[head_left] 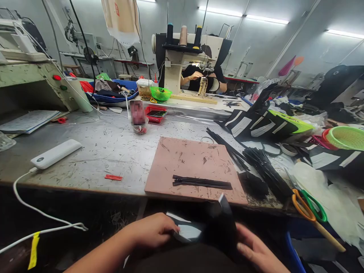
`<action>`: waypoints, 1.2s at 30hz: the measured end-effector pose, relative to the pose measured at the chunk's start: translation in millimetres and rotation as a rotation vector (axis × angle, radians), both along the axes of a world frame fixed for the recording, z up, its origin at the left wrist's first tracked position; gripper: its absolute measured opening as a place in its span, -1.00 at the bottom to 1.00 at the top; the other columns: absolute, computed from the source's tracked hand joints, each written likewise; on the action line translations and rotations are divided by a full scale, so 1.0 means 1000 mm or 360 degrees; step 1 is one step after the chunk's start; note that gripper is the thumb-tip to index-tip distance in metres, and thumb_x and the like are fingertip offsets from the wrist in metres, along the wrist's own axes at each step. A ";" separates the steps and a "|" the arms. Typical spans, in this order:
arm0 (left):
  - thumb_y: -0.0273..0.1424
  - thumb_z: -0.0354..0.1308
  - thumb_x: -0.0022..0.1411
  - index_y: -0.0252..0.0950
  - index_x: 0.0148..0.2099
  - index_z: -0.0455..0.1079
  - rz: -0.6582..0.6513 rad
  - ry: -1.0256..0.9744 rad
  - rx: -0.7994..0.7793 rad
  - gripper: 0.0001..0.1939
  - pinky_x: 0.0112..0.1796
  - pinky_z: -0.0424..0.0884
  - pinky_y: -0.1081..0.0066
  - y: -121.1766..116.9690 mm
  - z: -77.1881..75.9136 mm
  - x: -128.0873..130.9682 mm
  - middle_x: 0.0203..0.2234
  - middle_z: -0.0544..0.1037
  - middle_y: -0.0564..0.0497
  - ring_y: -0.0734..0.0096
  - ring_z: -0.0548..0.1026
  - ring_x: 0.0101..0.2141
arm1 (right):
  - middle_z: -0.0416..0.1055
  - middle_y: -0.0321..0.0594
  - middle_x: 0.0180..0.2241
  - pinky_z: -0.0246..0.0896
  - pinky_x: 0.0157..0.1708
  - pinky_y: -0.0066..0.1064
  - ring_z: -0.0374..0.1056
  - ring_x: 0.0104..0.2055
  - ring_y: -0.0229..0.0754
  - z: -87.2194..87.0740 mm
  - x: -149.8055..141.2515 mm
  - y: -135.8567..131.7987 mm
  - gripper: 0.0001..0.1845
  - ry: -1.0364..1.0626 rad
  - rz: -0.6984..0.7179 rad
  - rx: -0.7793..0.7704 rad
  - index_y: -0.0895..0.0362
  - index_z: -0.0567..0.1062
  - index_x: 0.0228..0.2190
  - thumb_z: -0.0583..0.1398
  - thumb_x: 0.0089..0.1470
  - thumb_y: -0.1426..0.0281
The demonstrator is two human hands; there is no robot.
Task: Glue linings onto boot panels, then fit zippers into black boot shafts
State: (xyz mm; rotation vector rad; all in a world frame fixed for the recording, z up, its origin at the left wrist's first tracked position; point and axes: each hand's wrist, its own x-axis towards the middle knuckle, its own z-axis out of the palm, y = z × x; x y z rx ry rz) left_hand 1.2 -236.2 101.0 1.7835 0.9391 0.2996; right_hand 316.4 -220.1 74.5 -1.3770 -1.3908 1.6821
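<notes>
Low at the front, over my lap, is a black fabric piece (218, 227) with white patches on its surface. My left hand (155, 229) pinches its left edge between thumb and fingers. At the opposite side, my right hand (253, 246) grips the edge, its fingertips partly behind the fabric. The piece is bent, and one corner sticks up toward the table. Just beyond it, a black zipper (201, 182) lies flat on a pinkish board (196, 157) at the table's front edge.
More black zippers (264, 170) lie in a bundle right of the board, near orange- and green-handled scissors (308, 206). Black pieces with white strips (258, 125) are piled behind. A white power bank (57, 153) sits left. Across the table, a person's hands work at a sewing machine (173, 72).
</notes>
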 end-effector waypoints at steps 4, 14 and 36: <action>-0.37 -0.01 0.15 -0.19 -0.15 0.39 0.0211 -0.0008 -0.0122 -0.77 -0.27 0.32 0.51 0.012 0.007 0.018 -0.27 0.51 0.11 0.42 0.45 -0.28 | 0.22 -0.02 0.00 -0.04 0.08 0.00 0.11 0.10 0.08 0.030 -0.016 0.017 -0.33 -0.0699 -0.0407 0.1516 0.03 0.10 0.09 0.16 -0.02 0.17; -0.39 -0.17 0.27 -0.26 -0.06 0.28 0.0445 -0.0226 0.0247 -0.73 -0.23 0.37 0.49 0.017 0.000 0.006 -0.21 0.47 0.01 0.46 0.44 -0.28 | 0.44 -0.16 -0.41 0.22 -0.38 -0.34 0.33 -0.41 -0.17 0.071 -0.102 0.086 -0.73 -0.1124 0.1619 0.1047 0.15 0.39 -0.32 -0.03 0.16 0.28; -0.55 -0.02 0.18 -0.29 -0.28 0.39 0.0452 0.0674 0.2137 -0.83 -0.26 0.28 0.39 0.063 -0.020 0.001 -0.33 0.55 -0.03 0.40 0.48 -0.24 | 0.31 -0.28 -0.43 -0.02 -0.52 -0.49 0.22 -0.51 -0.32 0.051 -0.121 0.146 -0.73 -0.1365 0.1564 0.1093 0.13 0.40 -0.38 -0.02 0.18 0.28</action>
